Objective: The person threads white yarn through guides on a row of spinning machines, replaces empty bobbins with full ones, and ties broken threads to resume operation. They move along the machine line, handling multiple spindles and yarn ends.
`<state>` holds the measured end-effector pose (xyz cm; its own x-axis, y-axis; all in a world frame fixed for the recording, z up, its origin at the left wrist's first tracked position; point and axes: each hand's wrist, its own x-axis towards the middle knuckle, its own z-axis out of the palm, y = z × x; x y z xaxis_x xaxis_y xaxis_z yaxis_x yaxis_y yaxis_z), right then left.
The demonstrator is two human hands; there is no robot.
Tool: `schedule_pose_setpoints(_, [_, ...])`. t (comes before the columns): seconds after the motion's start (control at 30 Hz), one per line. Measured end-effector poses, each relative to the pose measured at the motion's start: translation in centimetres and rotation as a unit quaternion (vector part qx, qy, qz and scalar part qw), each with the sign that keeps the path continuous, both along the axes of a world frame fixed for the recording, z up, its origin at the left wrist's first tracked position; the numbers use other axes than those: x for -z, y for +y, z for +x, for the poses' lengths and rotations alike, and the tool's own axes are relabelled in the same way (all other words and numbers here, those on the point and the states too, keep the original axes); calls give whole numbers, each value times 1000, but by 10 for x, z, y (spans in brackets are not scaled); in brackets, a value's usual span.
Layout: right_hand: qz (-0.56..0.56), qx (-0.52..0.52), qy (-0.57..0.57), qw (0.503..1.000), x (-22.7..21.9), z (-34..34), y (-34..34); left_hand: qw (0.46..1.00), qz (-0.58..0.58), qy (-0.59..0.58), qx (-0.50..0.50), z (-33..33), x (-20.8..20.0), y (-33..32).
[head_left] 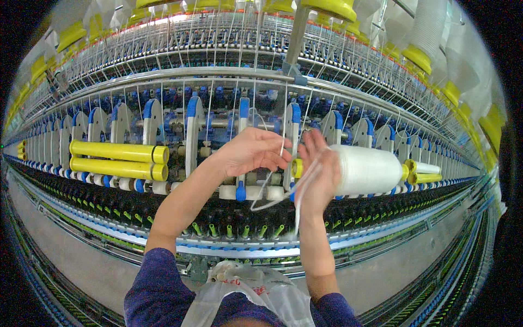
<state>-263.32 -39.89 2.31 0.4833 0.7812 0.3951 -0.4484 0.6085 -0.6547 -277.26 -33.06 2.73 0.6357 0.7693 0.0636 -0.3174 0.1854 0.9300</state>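
Observation:
My left hand (257, 152) is closed, its thumb and fingertips pinched on a white roving strand (282, 146) in front of the machine. A loose loop of this strand hangs below the fingers and runs right. My right hand (321, 177) is slightly blurred, its fingers stretched upward. It lies against the left end of a full white roving bobbin (370, 170), and several strands trail across its palm and down past the wrist. The bobbin lies sideways on a yellow core, whose left end (297, 168) shows between my hands.
Two yellow tubes (117, 161) lie along the frame at left, more tubes (425, 171) at right. Blue-topped grey arms (243, 122) line the spinning frame. Below run green-tipped spindles (229, 231) and a blue-white rail (218, 249). Yellow-ended bobbins (430, 27) hang above.

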Motion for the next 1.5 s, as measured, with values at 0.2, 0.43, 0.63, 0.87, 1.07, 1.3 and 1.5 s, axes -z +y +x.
schedule_pose_setpoints(0.2, [-113,-111,-131,979,22,4,11,983,105,109,-103,9,-23,-10])
schedule_pose_setpoints(0.43, [-47,174,-310,933,27,20,3,975,180,96,-93,19,-9,4])
schedule_pose_setpoints(0.63, [53,204,-360,909,33,59,-63,946,206,178,-177,33,23,77])
schedule_pose_setpoints(0.87, [124,142,-423,887,36,68,-129,754,396,499,-162,40,65,151])
schedule_pose_setpoints(1.07, [28,144,-340,929,35,60,-119,802,299,493,-153,45,70,154])
schedule_pose_setpoints(1.3, [43,153,-297,942,41,58,-114,785,289,539,-100,45,66,150])
schedule_pose_setpoints(1.5, [52,147,-281,947,45,56,-107,779,307,538,-100,48,70,153])
